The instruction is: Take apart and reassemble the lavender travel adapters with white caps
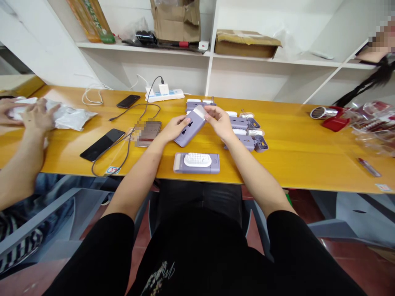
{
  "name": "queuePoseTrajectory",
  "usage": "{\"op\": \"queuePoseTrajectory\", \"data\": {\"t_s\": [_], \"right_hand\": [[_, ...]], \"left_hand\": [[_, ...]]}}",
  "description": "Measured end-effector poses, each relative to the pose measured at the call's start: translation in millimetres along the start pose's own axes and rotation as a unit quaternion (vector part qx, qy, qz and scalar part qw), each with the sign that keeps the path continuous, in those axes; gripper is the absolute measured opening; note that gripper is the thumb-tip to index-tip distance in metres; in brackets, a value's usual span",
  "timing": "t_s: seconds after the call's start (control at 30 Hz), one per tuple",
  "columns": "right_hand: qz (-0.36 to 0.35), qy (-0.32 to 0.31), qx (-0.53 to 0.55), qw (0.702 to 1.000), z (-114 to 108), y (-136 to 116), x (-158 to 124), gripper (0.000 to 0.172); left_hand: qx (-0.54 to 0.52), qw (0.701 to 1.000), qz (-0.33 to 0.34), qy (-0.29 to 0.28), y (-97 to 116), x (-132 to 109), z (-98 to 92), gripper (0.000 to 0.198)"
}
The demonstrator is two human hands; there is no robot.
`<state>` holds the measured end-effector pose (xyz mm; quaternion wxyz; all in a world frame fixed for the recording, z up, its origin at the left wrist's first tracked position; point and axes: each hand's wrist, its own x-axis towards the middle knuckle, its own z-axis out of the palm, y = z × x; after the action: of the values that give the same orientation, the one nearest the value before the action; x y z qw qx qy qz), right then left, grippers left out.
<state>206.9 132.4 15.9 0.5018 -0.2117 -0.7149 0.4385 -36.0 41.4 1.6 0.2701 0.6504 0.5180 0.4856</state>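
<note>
A flat purple plastic case (191, 130) with dark slots and a pale translucent end is held tilted above the table. My left hand (175, 128) grips its left edge, thumb on top. At the upper right, my right hand (220, 122) pinches the translucent end. Nearer the table's front edge lies a similar purple case with a white bristled brush (198, 160) on it. Behind my right hand are several purple case parts (245, 142) with white pieces among them. Another purple part with white pieces (193, 103) lies behind the held case.
Left of my hands are a black phone (102, 144), a smaller phone (128, 101), a brownish phone (149, 133) and a loose cable (128, 154). A power strip (165, 95) stands behind. Another person's hands (38, 117) touch a white plastic bag (72, 115). Right lies a red container (336, 119).
</note>
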Motion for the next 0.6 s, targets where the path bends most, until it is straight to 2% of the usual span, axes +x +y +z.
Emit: {"op": "queuePoseTrajectory", "data": {"t_s": [0.23,0.43,0.6], "right_hand": [[-0.008,-0.015,-0.018,1.0,-6,3,2,0.083],[-0.004,0.024,-0.119,0.993,2,-11,-5,0.069],[-0.001,0.065,-0.13,0.989,7,-19,-9,0.056]], "left_hand": [[-0.013,1.0,-0.008,-0.002,4,-1,0.5,0.092],[-0.036,0.999,-0.019,0.011,8,-2,5.8,0.08],[-0.061,0.998,-0.031,0.017,11,-3,9.1,0.074]]}}
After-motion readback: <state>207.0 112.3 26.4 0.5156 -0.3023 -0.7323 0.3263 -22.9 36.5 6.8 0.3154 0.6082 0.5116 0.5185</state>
